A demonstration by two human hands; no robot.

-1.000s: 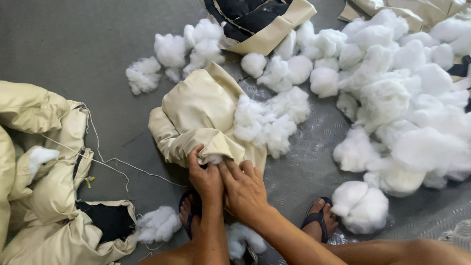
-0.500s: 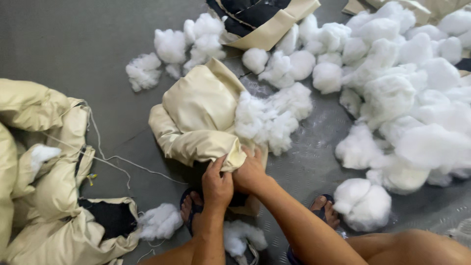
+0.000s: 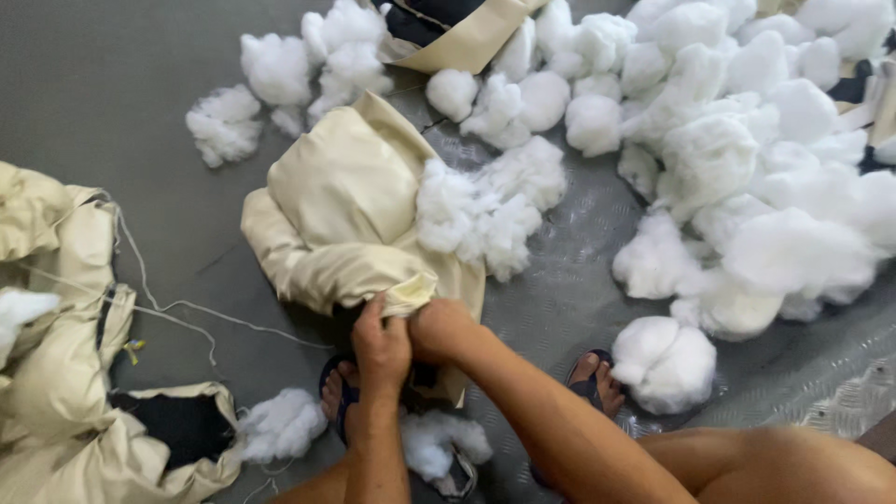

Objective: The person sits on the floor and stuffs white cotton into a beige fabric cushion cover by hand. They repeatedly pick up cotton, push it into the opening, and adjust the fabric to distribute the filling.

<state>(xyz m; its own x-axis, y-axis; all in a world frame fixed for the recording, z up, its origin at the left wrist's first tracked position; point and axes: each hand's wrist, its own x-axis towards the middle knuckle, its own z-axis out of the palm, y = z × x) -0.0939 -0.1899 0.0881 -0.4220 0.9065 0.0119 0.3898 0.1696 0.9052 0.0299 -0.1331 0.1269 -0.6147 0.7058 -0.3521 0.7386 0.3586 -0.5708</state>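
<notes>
While white stuffing [image 3: 747, 177] heaps along the floor's [image 3: 112, 84] far-right edge, the cream cushion cover [image 3: 345, 215] lies mid-floor, long axis running away from us. We pinch its near open edge with our left hand [image 3: 381, 350] and right hand [image 3: 441, 329], touching, both equally near.

Cushion cover [image 3: 345, 205] centre, stuffing pile [image 3: 747, 168] to its right, other covers [image 3: 65, 373] left, feet [image 3: 467, 392] below.
</notes>
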